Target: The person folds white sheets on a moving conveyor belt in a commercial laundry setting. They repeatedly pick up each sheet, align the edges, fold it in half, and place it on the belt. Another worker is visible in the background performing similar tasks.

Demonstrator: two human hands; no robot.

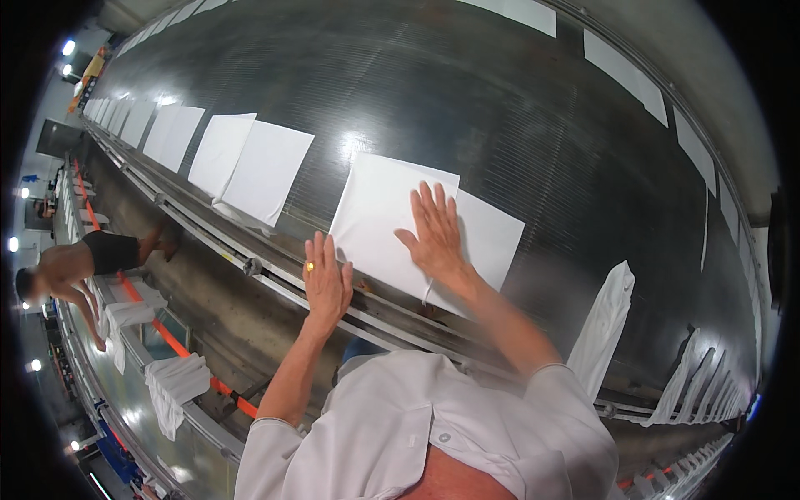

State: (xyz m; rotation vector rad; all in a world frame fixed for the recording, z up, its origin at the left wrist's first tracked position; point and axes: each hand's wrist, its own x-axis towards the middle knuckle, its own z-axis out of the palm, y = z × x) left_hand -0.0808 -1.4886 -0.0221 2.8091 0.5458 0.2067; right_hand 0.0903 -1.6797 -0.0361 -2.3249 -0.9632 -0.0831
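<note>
Smoothing step: right hand (435, 233) pressed flat, fingers spread, on the white cloth (379, 218) lying on the dark drum (500, 108); left hand (325, 282) open at its near edge, probably touching; next needs an even outward sweep.

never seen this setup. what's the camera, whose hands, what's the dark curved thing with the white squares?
One picture, from a fisheye camera on a person's head, looking down; the lens bends straight edges. The two forearms rising from the lower edge are the wearer's own. The right hand lies flat, fingers spread, on a white cloth spread on a wide dark ribbed surface. The left hand, wearing a ring, rests at that cloth's near edge by the metal rails. Neither hand grips anything. More white cloths lie in a row to the left. Another person bends over at far left.
</note>
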